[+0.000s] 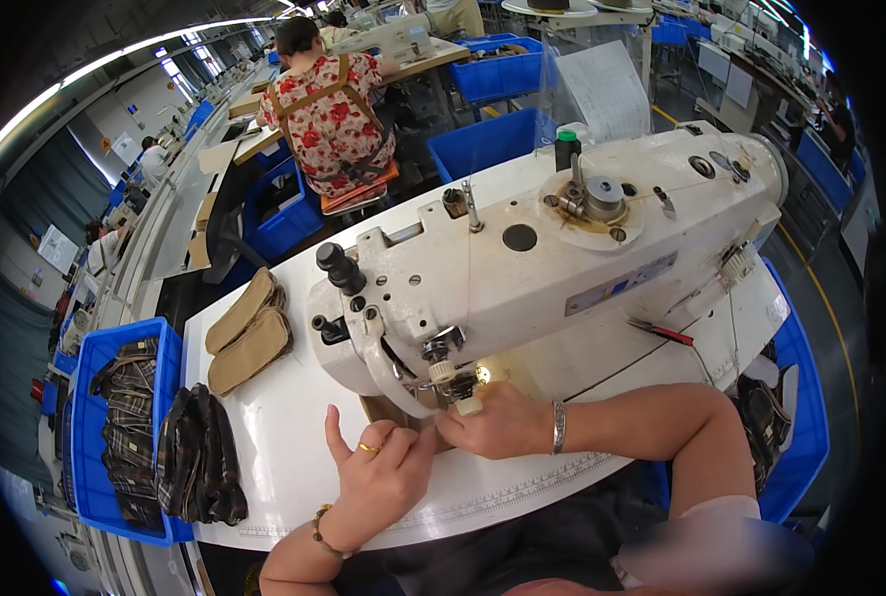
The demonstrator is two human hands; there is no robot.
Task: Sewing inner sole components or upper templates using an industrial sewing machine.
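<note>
A white sewing machine [522,258] stands across the white table in front of me. A brown fabric piece [387,409] shows in part beneath its needle end, mostly covered by the machine head and my fingers. My left hand [388,469] pinches the near edge of this piece, its little finger sticking up. Against the needle area, my right hand [498,422] is closed on the same piece, with its fingertips partly hidden. To the left of the machine head lie tan sole-shaped fabric pieces [249,348], stacked in two overlapping groups.
Dark plaid pieces [200,457] are piled at the table's left edge, beside a blue bin [130,333] of more plaid pieces. Red-handled snippers [662,331] lie right of the machine. Another blue bin [806,397] stands at the right. A person in a floral shirt [329,109] sits ahead.
</note>
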